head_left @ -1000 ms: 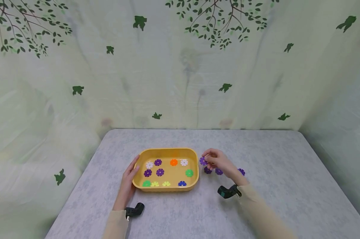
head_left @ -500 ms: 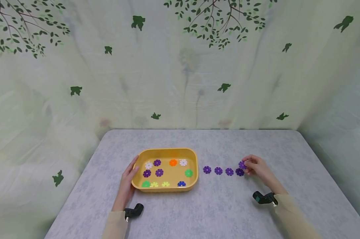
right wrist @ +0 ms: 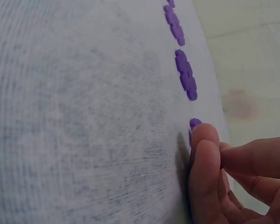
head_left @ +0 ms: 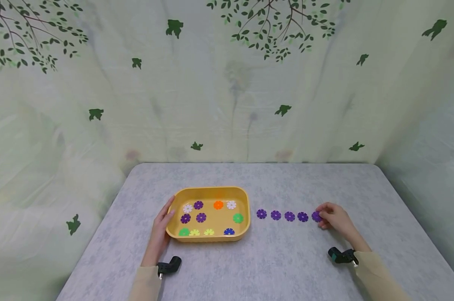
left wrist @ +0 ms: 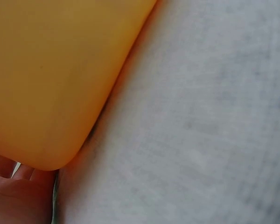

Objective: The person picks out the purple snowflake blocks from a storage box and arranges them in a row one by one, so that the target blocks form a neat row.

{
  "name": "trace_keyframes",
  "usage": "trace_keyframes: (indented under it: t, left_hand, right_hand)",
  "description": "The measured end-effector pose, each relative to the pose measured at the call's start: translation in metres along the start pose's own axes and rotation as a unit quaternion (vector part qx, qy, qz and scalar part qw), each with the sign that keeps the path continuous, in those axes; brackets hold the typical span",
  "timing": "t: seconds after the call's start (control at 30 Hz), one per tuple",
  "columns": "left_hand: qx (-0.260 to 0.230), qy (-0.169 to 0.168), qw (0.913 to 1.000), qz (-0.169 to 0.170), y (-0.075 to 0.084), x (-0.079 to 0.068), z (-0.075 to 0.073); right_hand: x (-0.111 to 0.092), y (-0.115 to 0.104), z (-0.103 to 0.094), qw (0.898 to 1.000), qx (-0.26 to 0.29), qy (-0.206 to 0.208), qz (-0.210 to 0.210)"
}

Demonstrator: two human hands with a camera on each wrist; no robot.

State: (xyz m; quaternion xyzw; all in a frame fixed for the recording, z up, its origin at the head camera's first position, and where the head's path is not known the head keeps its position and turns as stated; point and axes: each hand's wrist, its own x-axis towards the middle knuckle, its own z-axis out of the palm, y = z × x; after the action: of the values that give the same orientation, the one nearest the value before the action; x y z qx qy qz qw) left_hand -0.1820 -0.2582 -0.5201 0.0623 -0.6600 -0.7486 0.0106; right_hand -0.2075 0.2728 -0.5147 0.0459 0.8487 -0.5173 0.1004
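Note:
At the right end of a row, my right hand [head_left: 335,218] pinches a purple flower-shaped plastic piece [head_left: 315,216] between thumb and fingers, close over the table. The right wrist view shows only the piece's edge [right wrist: 195,123] past the fingertips; the rest is hidden. Several like purple pieces [head_left: 289,216] lie evenly spaced to its left. My left hand [head_left: 161,228] holds the left side of a yellow tray [head_left: 208,238], thumb at the rim and fingers along the outer wall. In the left wrist view, part of the hand [left wrist: 18,196] shows beside the tray's corner.
Inside the tray lie more flower pieces: purple [head_left: 201,217], white [head_left: 231,205], orange [head_left: 218,205], green [head_left: 238,218], yellow [head_left: 209,232] and blue [head_left: 228,231]. The grey table [head_left: 249,267] meets a leaf-printed curtain [head_left: 227,125] at its back edge.
My right hand has moved right from beside the tray, carrying a purple piece to the row's right end and lowering it there. The left hand and tray stay put.

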Motion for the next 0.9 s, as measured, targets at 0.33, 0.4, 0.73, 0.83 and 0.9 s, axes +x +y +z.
trace_keyframes:
  t: [0.33, 0.4, 0.73, 0.83, 0.9]
  left_hand:
    - [0.001, -0.002, 1.0, 0.006, 0.0, -0.002, -0.001]
    - [0.001, -0.003, 1.0, 0.007, 0.0, -0.002, -0.001]
    - [-0.008, -0.002, 0.9999, 0.007, -0.001, -0.001, 0.0]
    - [-0.012, -0.005, 0.9999, 0.009, -0.001, -0.002, 0.0]
    - [-0.015, -0.006, 0.9998, 0.009, 0.0, -0.002, 0.0]
  right_hand:
    - [0.001, -0.026, 0.006, 0.999, 0.024, 0.007, -0.023]
    - [0.002, -0.036, 0.01, 0.998, 0.047, -0.005, -0.039]
    - [0.008, -0.098, 0.071, 0.984, 0.114, -0.103, -0.094]
    - [0.009, -0.117, 0.098, 0.978, 0.117, -0.14, -0.105]
    - [0.008, -0.129, 0.116, 0.973, 0.122, -0.162, -0.11]
